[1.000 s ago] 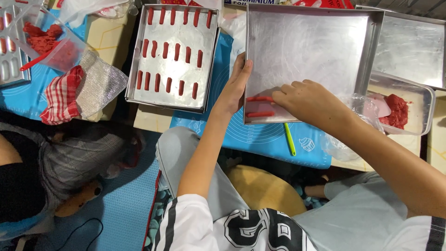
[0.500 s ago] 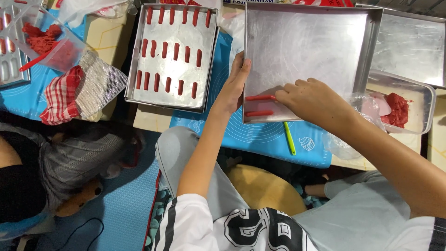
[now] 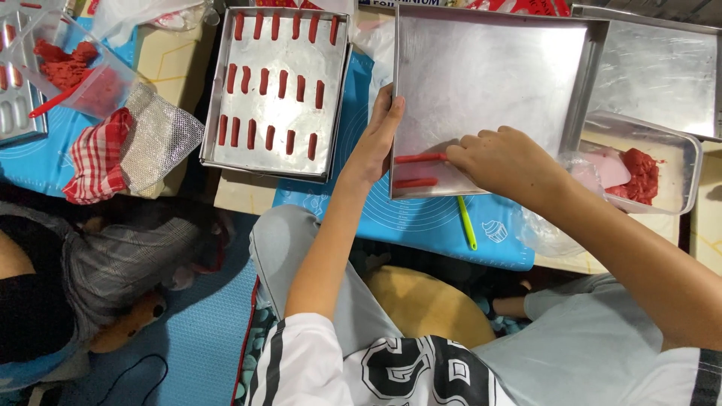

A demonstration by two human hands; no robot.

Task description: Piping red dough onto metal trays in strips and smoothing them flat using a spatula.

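My left hand [image 3: 376,143] rests flat against the left rim of a square metal tray [image 3: 489,68], steadying it. My right hand [image 3: 500,158] reaches into the tray's near corner, fingertips pinching the end of a thin red dough stick [image 3: 420,158]. A second red stick [image 3: 414,183] lies just below it, near the tray's front edge. The remainder of this tray is bare metal.
A second tray [image 3: 218,150] to the left holds several rows of red sticks. A clear tub [image 3: 688,169] with red dough [image 3: 641,175] sits right. A green tool [image 3: 466,223] lies on the blue mat [image 3: 421,225]. A checked cloth [image 3: 96,154] and another person [image 3: 68,278] are left.
Almost nothing moves. My right hand stays at the upper red stick, fingers shifting slightly; my left hand keeps holding the tray's rim.
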